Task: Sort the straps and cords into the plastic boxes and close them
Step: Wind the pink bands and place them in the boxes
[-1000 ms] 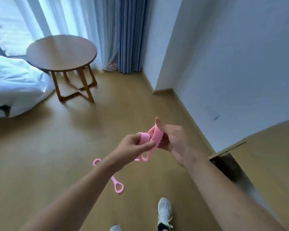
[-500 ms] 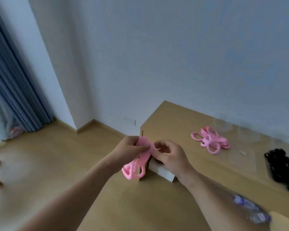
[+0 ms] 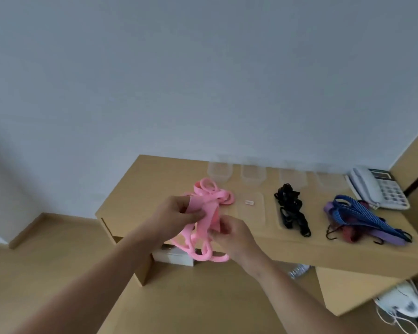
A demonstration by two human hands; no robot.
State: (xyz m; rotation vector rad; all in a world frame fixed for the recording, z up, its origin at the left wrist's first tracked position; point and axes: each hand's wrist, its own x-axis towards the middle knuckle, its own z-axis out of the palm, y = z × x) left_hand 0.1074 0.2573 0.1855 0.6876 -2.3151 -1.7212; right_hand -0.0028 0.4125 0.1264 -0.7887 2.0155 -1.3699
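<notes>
Gripping one pink strap (image 3: 204, 231), both hands (image 3: 176, 218) (image 3: 234, 235) close before four clear boxes (image 3: 220, 170) on the desk (image 3: 140, 189).

You face a plain pale grey-blue wall (image 3: 203, 68) lit softly and evenly, with a light wooden desk (image 3: 155, 179) set against it, a white corded desk telephone (image 3: 377, 189) at its far right, and tan wood-look flooring (image 3: 46, 261) below.

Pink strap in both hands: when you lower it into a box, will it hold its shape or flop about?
Probably floppy: the pink strap bends over the left hand and its loops sag below the right hand. It looks light and rubbery, so likely grippy rather than slippery. The dangling loops may catch on a box rim.
</notes>
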